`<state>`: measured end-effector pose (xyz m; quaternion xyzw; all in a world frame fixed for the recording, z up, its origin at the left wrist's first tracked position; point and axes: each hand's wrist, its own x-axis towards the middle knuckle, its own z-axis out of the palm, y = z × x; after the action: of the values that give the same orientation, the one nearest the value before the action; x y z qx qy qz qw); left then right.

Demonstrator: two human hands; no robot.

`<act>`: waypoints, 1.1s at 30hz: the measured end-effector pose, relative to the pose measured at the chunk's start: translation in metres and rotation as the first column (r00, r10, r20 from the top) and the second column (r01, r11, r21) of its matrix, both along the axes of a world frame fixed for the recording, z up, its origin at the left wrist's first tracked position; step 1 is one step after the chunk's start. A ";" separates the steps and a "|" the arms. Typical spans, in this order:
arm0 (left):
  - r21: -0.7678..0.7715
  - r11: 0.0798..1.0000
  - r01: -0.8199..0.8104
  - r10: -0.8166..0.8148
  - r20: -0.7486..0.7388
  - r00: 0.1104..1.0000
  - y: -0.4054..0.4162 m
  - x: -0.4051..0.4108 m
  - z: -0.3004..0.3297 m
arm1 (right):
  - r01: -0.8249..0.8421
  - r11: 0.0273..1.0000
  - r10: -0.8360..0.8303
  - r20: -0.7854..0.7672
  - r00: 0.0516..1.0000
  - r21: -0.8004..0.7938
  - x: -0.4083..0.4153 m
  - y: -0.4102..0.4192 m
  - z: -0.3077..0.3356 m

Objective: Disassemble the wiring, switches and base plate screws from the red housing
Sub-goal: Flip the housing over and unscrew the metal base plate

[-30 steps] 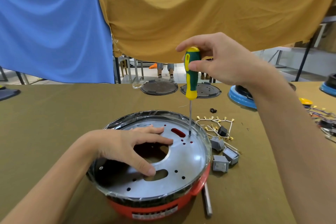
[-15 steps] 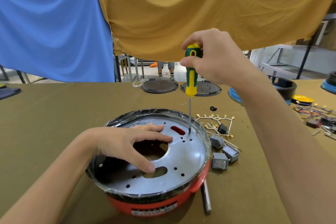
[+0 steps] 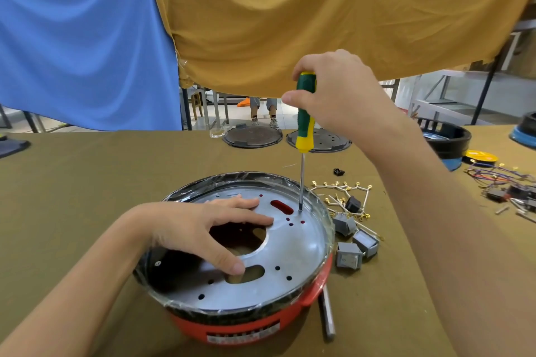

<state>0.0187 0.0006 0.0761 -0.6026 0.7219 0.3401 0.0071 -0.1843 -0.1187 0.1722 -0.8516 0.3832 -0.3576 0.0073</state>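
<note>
Wrapped tight round the green and yellow screwdriver (image 3: 305, 113), the fingers (image 3: 293, 99) of the right hand (image 3: 339, 95), up near the top of the handle, likely so the tool can be spun easily. Standing straight up and down, that screwdriver, with its thin metal tip down at the far right edge of the silver base plate (image 3: 290, 252), just beside three little red holes; too small to tell if a screw sits under the tip. Spread flat and straight, the fingers (image 3: 232, 261) of the left hand (image 3: 200, 229), pressing on the plate beside its big round hole, thumb by the long slot, gripping nothing, probably there to stop the whole thing from sliding or turning while the tool pushes down. Under the plate, the red housing (image 3: 249, 324), near the front of the brown surface (image 3: 87, 182), with shiny clear wrap round its dark rim. Just right of the housing, already out and lying loose, three grey switches (image 3: 349, 258), a small black one and white wires (image 3: 342, 191) with gold ends. So the job looks far along: wiring and switches out, plate screws now in hand. Near the front right of the housing, a grey metal rod (image 3: 327, 316) lying flat. Farther back, two round dark lids (image 3: 252, 138), and off to the right, more coloured wires (image 3: 499, 175). Hanging behind, a blue cloth (image 3: 81, 38) and a yellow cloth (image 3: 319, 9).
</note>
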 end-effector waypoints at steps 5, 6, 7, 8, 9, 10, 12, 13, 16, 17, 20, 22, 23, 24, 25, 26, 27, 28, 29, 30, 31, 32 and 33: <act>-0.006 1.000 0.004 -0.004 0.002 1.000 -0.001 0.001 -0.001 | -0.106 0.994 0.104 0.043 0.994 0.039 -0.004 0.001 0.003; -0.008 1.000 0.003 -0.003 0.004 1.000 -0.001 0.001 -0.001 | -0.124 0.990 0.123 0.015 0.992 0.061 -0.006 0.000 0.004; -0.010 1.000 0.002 -0.002 0.003 1.000 -0.001 0.001 -0.001 | -0.150 0.985 0.151 -0.003 0.988 0.088 -0.009 -0.001 0.006; -0.011 1.000 0.002 -0.002 -0.001 1.000 -0.001 0.001 -0.001 | -0.188 0.975 0.189 0.002 0.982 0.119 -0.012 -0.001 0.008; -0.011 1.000 0.005 -0.005 -0.006 1.000 -0.001 0.001 -0.002 | -0.227 0.963 0.225 0.024 0.974 0.144 -0.014 -0.001 0.010; -0.010 1.000 0.008 -0.008 -0.009 1.000 -0.001 0.001 -0.002 | -0.251 0.955 0.248 0.040 0.968 0.161 -0.014 -0.001 0.010; -0.004 1.000 0.008 -0.008 -0.008 1.000 -0.001 0.002 -0.002 | -0.245 0.959 0.241 0.041 0.970 0.145 -0.011 0.001 0.007; -0.004 1.000 0.009 -0.009 -0.007 1.000 -0.001 0.002 -0.002 | -0.223 0.967 0.221 0.033 0.975 0.122 -0.008 0.001 0.003; -0.009 1.000 0.014 -0.014 0.001 1.000 -0.001 0.002 -0.002 | -0.092 0.995 0.092 0.015 0.996 0.049 -0.001 -0.002 -0.003; -0.008 1.000 0.013 -0.013 0.003 1.000 -0.001 0.002 -0.002 | -0.060 0.998 0.060 0.025 0.998 0.032 0.000 -0.002 -0.004; -0.018 1.000 0.017 -0.017 0.004 1.000 -0.001 0.002 -0.003 | -0.075 0.996 0.071 0.100 0.992 0.042 0.000 -0.001 -0.003; -0.020 1.000 0.017 -0.017 0.002 1.000 -0.001 0.002 -0.003 | -0.121 0.990 0.114 0.104 0.988 0.069 0.001 0.000 -0.001; -0.018 1.000 0.015 -0.015 0.002 1.000 -0.002 0.002 -0.003 | -0.185 0.976 0.173 0.112 0.979 0.114 0.000 0.001 0.000; -0.015 1.000 0.014 -0.014 0.000 1.000 -0.001 0.002 -0.003 | -0.271 0.946 0.249 0.135 0.959 0.179 -0.001 0.003 0.002; -0.014 1.000 0.014 -0.014 -0.003 1.000 -0.001 0.002 -0.003 | -0.354 0.903 0.318 0.175 0.932 0.244 -0.002 0.004 0.003; -0.013 1.000 0.014 -0.014 -0.006 1.000 -0.002 0.002 -0.003 | -0.405 0.866 0.357 0.205 0.911 0.293 -0.004 0.004 0.005; -0.012 1.000 0.014 -0.014 -0.006 1.000 -0.001 0.002 -0.002 | -0.415 0.853 0.363 0.209 0.908 0.317 -0.004 0.002 0.006; -0.010 1.000 0.014 -0.014 -0.005 1.000 -0.002 0.001 -0.003 | -0.383 0.867 0.341 0.180 0.922 0.319 -0.005 0.000 0.005; -0.009 1.000 0.010 -0.010 -0.004 1.000 -0.001 0.002 -0.003 | -0.331 0.898 0.305 0.132 0.943 0.291 -0.003 0.000 0.004; -0.010 1.000 0.007 -0.007 -0.005 1.000 -0.001 0.002 -0.003 | -0.257 0.937 0.248 0.070 0.966 0.235 -0.001 -0.001 0.001; -0.010 1.000 0.007 -0.007 -0.005 1.000 -0.001 0.002 -0.003 | -0.177 0.971 0.177 0.014 0.984 0.162 0.001 -0.002 -0.002; -0.012 1.000 0.009 -0.009 -0.006 1.000 -0.001 0.002 -0.003 | -0.102 0.991 0.104 -0.024 0.994 0.088 0.003 -0.003 -0.005; -0.013 1.000 0.010 -0.010 -0.006 1.000 -0.001 0.002 -0.003 | -0.037 0.999 0.038 -0.036 0.999 0.029 0.005 -0.004 -0.007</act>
<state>0.0206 -0.0001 0.0730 -0.5979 0.7271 0.3374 0.0026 -0.1797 -0.1229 0.1651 -0.8649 0.3721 -0.3364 0.0190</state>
